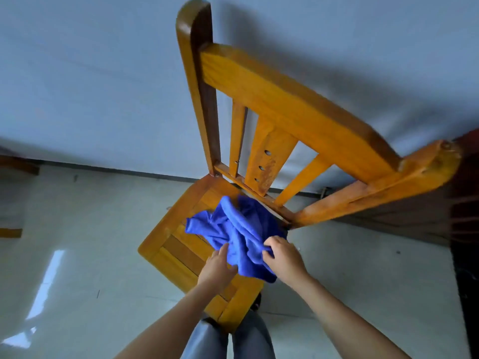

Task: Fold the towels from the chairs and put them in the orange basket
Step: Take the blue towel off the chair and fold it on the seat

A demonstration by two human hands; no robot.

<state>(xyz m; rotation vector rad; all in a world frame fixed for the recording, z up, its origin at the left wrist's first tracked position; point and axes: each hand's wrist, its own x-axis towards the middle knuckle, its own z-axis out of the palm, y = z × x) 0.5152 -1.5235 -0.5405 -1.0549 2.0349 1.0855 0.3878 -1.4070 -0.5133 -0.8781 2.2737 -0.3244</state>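
Observation:
A crumpled blue towel (pixel 238 229) lies on the seat of a yellow wooden chair (pixel 178 244) directly in front of me. My left hand (pixel 216 270) reaches to the towel's near left edge, its fingers and thumb closing on the cloth. My right hand (pixel 282 257) grips a bunched fold at the towel's near right side, fingers curled into the fabric. The orange basket is not in view.
The chair's slatted backrest (pixel 285 120) rises to the upper right, close to a pale wall. A dark wooden surface (pixel 461 229) stands at the right edge. Another piece of wooden furniture (pixel 18 164) shows at the far left. The glossy tiled floor (pixel 77 255) surrounds the chair.

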